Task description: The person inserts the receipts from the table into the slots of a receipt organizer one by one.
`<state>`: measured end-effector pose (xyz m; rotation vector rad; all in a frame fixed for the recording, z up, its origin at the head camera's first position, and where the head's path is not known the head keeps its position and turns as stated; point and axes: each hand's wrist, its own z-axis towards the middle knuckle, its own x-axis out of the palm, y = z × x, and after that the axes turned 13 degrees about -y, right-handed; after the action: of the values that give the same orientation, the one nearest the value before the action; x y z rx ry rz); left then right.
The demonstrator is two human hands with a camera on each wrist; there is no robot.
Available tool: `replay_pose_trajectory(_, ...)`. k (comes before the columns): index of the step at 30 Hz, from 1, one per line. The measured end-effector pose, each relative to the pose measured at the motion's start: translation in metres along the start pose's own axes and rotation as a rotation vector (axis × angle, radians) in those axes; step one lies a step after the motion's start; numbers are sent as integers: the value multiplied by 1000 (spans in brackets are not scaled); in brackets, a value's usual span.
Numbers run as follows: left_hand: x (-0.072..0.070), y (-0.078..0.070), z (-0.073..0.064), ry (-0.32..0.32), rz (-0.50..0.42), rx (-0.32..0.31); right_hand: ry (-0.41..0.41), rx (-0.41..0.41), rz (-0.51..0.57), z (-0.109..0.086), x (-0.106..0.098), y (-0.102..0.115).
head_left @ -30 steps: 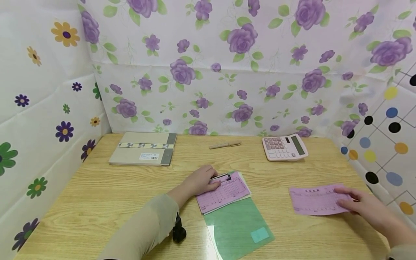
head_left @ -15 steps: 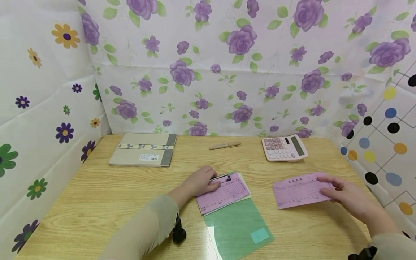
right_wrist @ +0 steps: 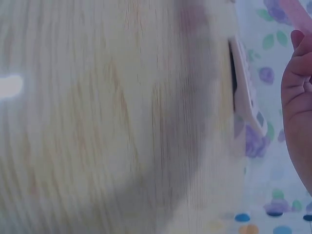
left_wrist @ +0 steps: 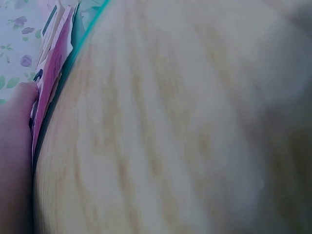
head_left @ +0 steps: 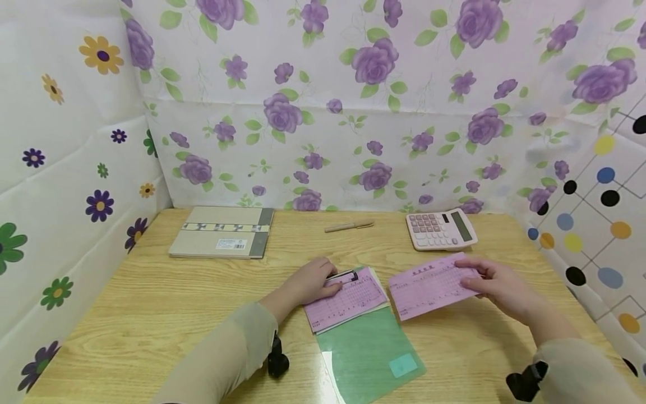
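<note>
My left hand point(head_left: 315, 280) grips the top edge of a green translucent clip folder point(head_left: 368, 348) at its metal clip point(head_left: 348, 276), with the thumb over a pink form sheet point(head_left: 343, 308). Pale paper edges show beneath that sheet. In the left wrist view the pink sheet point(left_wrist: 52, 73) appears edge-on beside the thumb. To the right, my right hand point(head_left: 497, 289) pinches a second pink form point(head_left: 429, 286) by its right end, thumb in front. This form is tilted, its left edge close to the folder's papers. The right wrist view catches only a corner of the pink form point(right_wrist: 295, 12) above the hand.
A pink calculator point(head_left: 439, 231) lies at the back right and a beige pen point(head_left: 349, 226) at the back middle. On the back left is a grey-beige hardcover folder point(head_left: 222, 233). Floral cloth point(head_left: 323, 112) walls off the back of the wooden table point(head_left: 202, 286).
My right hand has carried the second pink form leftward and slightly up, from the table's right side to beside the clip folder. The left hand stays in place on the clip.
</note>
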<state>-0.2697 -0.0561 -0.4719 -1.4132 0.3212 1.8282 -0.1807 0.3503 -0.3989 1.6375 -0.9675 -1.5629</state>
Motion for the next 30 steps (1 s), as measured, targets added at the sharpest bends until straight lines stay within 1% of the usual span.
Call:
replay_pose_trajectory(3, 0, 0, 0, 0, 3, -8, 24, -7, -50, 6, 11, 6)
replay_pose_trajectory(8, -2, -1, -1, 15, 13, -19, 96, -5, -54, 13, 33, 14)
replay_pose_trajectory(15, -1, -2, -1, -7, 1, -8, 178, -84, -103, 24, 67, 24)
replay_pose_trajectory(22, 0, -2, 0, 8, 40, -2, 253, -105, -78, 30, 106, 34)
replay_pose_trajectory(26, 0, -2, 1, 6, 54, 10, 269, -130, -96, 32, 123, 39)
replay_pose_trajectory(30, -1, -2, 1, 7, 73, 17, 268, -136, -148, 32, 137, 43)
